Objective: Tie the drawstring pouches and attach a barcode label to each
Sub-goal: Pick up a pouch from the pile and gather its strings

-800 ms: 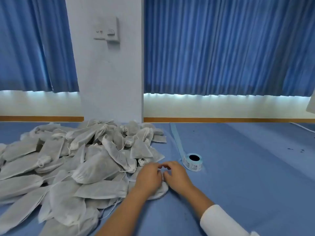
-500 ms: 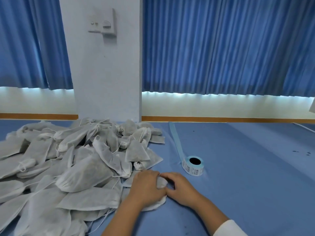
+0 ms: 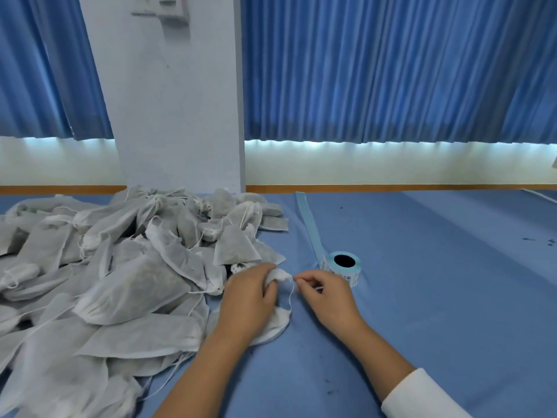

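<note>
Mid-tie: gripping the bunched neck of the pouch [image 3: 272, 327] in the left hand [image 3: 250, 297], pinching its drawstring [image 3: 290, 294] between the fingers [image 3: 305, 280] of the right hand [image 3: 328, 294]. Probably needing a snug knot next, label roll [image 3: 351, 276] after.

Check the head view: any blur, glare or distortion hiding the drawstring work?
Head view: wide-angle bend tilts the white pillar and blue curtains; light glows beneath their hems; no glare on the blue tablecloth; focus is sharp: the left hand grips the white fabric pouch, the right hand pinches its thin white string.
</note>
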Demonstrator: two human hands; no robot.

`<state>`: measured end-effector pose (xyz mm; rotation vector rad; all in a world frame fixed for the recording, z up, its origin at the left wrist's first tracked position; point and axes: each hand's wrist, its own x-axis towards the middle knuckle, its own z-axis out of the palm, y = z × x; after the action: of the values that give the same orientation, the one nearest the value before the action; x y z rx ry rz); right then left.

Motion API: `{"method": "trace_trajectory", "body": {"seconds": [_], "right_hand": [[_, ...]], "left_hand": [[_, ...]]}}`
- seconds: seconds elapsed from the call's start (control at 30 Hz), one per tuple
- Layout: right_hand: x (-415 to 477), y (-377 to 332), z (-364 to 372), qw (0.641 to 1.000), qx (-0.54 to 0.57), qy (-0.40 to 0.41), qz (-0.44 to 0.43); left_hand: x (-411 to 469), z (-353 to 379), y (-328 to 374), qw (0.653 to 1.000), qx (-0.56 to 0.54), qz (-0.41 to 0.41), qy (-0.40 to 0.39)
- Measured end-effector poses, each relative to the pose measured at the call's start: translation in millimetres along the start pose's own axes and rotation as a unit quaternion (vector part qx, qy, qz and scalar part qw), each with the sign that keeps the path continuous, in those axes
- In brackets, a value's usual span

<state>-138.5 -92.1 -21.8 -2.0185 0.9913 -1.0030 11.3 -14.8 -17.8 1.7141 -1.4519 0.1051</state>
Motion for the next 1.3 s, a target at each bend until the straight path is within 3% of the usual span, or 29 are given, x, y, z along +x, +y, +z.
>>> {"method": "trace_trajectory", "body": {"seconds": [0.1, 0.23, 0.33, 0.6, 0.77, 0.87, 0.97, 1.1, 1.2, 1.3], "right_hand": [[2.9, -1.6, -3.1, 0.998, 0.048, 0.014, 0.032], [0.8, -7.1, 0.4, 0.985, 0.161, -0.049, 0.033], [-2.1, -9.0, 1.9, 0.979, 0.199, -0.045, 0.031], [-2.8, -19.7, -18.4, 0.983, 0.181, -0.037, 0.007], [-0.5, -24.4, -28.9, 0.974, 0.221, 0.022, 0.034], [3.1, -25.5, -37.3, 0.955, 0.287, 0.04, 0.056], [1.6, -31.9, -38.8, 0.932, 0.356, 0.012, 0.066], [-5.9, -40.3, -43.1, 0.955, 0.285, -0.061, 0.047], [-10.5, -46.7, -49.1, 0.966, 0.244, -0.085, 0.02], [-11.9, -47.4, -51.5, 0.974, 0.217, -0.063, -0.002]], "left_hand": [[4.5, -1.8, 5.6, 0.998, -0.025, 0.028, 0.054], [4.2, -0.5, 14.0, 0.994, -0.041, 0.071, 0.069], [1.7, 0.5, 15.7, 0.993, -0.038, 0.074, 0.084], [3.6, -11.5, 11.5, 0.986, 0.037, 0.097, 0.133], [1.9, -9.1, 11.6, 0.983, 0.082, 0.11, 0.126], [0.9, -8.4, 17.4, 0.983, 0.095, 0.124, 0.098], [-7.9, -9.6, 31.0, 0.993, 0.071, 0.091, 0.002], [-13.2, -8.8, 46.5, 0.99, -0.035, 0.034, -0.129], [-11.5, -12.6, 55.7, 0.982, -0.099, 0.043, -0.154], [-13.4, -17.1, 62.6, 0.95, -0.251, -0.007, -0.188]]}}
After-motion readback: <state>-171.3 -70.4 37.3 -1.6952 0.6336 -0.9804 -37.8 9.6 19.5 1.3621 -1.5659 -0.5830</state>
